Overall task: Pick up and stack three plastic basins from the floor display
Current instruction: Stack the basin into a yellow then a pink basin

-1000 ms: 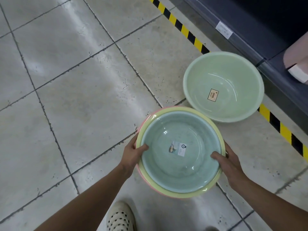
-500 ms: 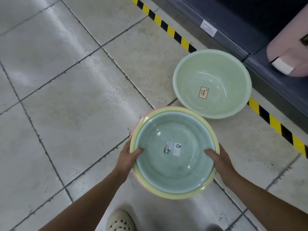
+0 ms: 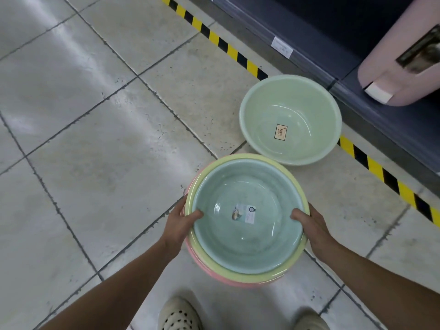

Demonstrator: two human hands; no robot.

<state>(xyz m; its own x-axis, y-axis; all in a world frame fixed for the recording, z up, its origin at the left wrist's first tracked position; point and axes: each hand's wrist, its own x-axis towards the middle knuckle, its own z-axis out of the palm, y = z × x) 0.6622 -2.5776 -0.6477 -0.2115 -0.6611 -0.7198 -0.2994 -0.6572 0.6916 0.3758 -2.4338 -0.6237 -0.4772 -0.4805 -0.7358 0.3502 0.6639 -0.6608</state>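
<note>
Three nested basins are held above the floor: a pale blue basin [image 3: 247, 225] inside a yellow basin [image 3: 259, 275], inside a pink basin [image 3: 214, 270] of which only the rim shows. My left hand [image 3: 183, 222] grips the stack's left rim, thumb inside the blue basin. My right hand [image 3: 309, 225] grips the right rim the same way. A light green basin [image 3: 290, 120] with a label sits on the floor just beyond the stack.
A black-and-yellow hazard stripe [image 3: 381, 172] runs along the base of a dark shelf [image 3: 357, 55] at the right. A pink container [image 3: 400, 67] stands on that shelf. My shoes [image 3: 178, 315] show at the bottom edge. Open tiled floor [image 3: 95, 139] lies to the left.
The view has shifted, so the stack and green basin sit a little farther right and lower in frame. Both hands keep the same grip on the stack.
</note>
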